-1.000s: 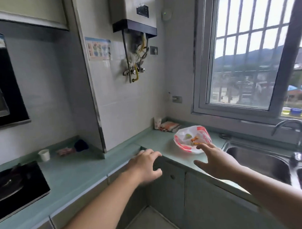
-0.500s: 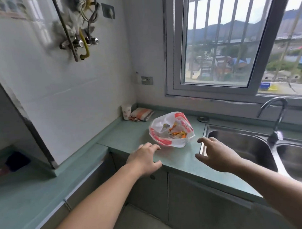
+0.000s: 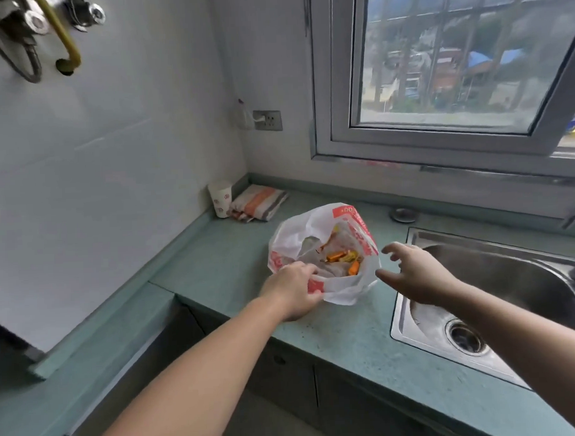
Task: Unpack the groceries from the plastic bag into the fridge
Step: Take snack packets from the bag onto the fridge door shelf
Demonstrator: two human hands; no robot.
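Note:
A white plastic bag (image 3: 316,236) with red print sits open on the green counter (image 3: 222,262), near the sink. Orange and yellow groceries (image 3: 341,258) show inside its mouth. My left hand (image 3: 293,291) is at the bag's near left rim, fingers curled onto the plastic. My right hand (image 3: 412,273) hovers just right of the bag with fingers spread, not touching it. No fridge is in view.
A paper cup (image 3: 220,199) and a folded striped cloth (image 3: 258,202) lie in the counter's back corner. A steel sink (image 3: 497,295) lies right of the bag, with a drain plug (image 3: 403,214) behind. A window and a wall socket (image 3: 268,120) are above.
The view has moved closer to the counter. My left hand went forward from the counter edge onto the bag's rim. My right hand moved up beside the bag.

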